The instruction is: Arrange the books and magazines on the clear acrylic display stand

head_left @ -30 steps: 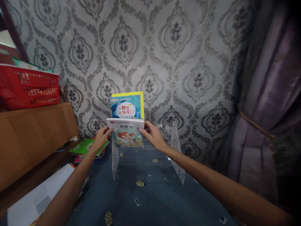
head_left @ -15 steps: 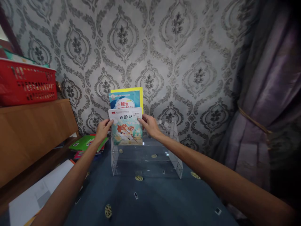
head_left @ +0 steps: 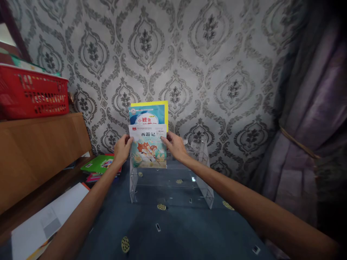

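Both of my hands are at the front book [head_left: 150, 151], which has a pale cover with an orange and green picture and stands upright. My left hand [head_left: 122, 148] pinches its left edge, and my right hand [head_left: 175, 145] pinches its right edge near the top. Behind it rises a blue book [head_left: 135, 115], with a yellow book [head_left: 166, 108] at the back. The books are at the left side of a clear tiered rack [head_left: 173, 177]. The front book hides the lower parts of the other two, and I cannot see exactly how its bottom edge rests.
On the left, a red basket [head_left: 35, 94] sits on a wooden cabinet [head_left: 40, 151]. Several books, a green one [head_left: 97, 164] on top, are stacked left of the rack. A white sheet or book [head_left: 48, 220] lies nearer. A purple curtain [head_left: 300, 151] hangs at right.
The view has shifted slightly, so everything appears a little further right. My hands keep hold of the front book, and its place on the rack looks nearly the same.
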Motion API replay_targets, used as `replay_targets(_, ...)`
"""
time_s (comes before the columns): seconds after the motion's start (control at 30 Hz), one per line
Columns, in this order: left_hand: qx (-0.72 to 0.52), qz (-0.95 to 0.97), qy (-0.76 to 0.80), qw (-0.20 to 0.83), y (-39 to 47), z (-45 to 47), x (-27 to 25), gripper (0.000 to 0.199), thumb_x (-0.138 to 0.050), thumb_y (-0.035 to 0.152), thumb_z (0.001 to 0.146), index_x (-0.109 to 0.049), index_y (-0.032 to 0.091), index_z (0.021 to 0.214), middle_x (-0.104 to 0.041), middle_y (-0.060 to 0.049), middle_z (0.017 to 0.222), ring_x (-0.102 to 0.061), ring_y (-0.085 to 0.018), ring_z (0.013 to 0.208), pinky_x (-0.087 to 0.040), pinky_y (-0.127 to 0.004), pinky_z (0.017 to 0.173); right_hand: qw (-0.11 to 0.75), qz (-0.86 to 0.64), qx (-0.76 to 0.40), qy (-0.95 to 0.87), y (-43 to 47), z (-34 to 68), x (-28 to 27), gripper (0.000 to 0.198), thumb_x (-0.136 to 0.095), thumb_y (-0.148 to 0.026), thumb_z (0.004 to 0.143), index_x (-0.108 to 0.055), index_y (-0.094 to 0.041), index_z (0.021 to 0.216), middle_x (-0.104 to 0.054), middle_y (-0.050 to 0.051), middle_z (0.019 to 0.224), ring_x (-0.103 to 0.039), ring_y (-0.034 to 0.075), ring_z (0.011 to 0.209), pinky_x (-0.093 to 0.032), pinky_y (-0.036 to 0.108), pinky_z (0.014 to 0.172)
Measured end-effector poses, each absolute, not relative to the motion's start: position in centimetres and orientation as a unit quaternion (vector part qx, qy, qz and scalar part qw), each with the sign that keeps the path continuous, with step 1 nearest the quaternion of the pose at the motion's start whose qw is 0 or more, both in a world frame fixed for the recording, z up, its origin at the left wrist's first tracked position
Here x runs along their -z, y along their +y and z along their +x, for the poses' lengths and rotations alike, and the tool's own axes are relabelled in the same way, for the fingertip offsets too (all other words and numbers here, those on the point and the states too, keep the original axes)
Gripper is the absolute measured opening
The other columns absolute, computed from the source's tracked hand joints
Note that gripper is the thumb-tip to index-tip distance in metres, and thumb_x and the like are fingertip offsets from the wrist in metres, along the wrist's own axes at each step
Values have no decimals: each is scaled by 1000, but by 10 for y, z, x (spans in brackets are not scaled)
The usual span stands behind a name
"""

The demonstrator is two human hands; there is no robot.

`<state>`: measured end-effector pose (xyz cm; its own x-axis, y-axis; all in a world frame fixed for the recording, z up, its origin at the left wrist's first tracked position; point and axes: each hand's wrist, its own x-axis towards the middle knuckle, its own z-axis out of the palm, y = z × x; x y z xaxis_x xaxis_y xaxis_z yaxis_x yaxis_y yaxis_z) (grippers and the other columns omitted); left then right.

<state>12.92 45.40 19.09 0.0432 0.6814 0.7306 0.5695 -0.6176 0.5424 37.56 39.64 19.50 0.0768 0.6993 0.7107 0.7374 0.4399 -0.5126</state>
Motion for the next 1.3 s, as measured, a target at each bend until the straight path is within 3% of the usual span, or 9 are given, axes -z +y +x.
replay_targets(0.13,-529,724,439,57,456,127,-188,25,-50,41,88,-61,19,86,-70,-6,86,-63,-22,80,-45,-32,73,520,-529,39,-669,397,375,-191,19,-56,-34,88,-61,-18,98,-70,7,90,-63,20,77,-46,30,68)
replay_targets(0.27,-536,724,429,68,457,126,-182,25,-50,41,88,-62,19,88,-72,-7,88,-65,-23,82,-48,-34,74,550,-520,45,-652,400,375,-187,29,-60,-32,84,-57,-18,110,-68,6,93,-64,21,80,-49,33,72)
replay_targets(0.5,-557,712,417,90,464,125,-174,25,-51,41,86,-61,19,92,-72,-9,91,-66,-25,87,-49,-37,79,549,-525,40,-649,402,378,-182,33,-61,-29,84,-55,-18,114,-68,6,92,-65,23,80,-51,35,71)
replay_targets(0.9,-569,710,402,103,466,120,-166,28,-52,43,83,-60,19,94,-69,-9,91,-64,-25,85,-48,-38,78,589,-497,49,-635,403,379,-174,35,-60,-32,82,-55,-19,114,-64,5,92,-63,22,79,-53,36,70)
replay_targets(1.07,-574,709,393,115,467,117,-161,26,-53,43,83,-59,19,94,-70,-9,90,-64,-24,84,-49,-37,77,620,-467,113,-620,393,367,-169,22,-56,-31,83,-55,-20,102,-59,7,95,-59,21,81,-52,37,76)
replay_targets(1.3,-585,699,392,124,467,110,-151,25,-53,41,86,-59,19,96,-70,-7,92,-66,-23,86,-51,-35,79,583,-440,78,-678,374,344,-158,20,-51,-25,87,-56,-21,105,-58,6,94,-59,21,84,-51,33,76)
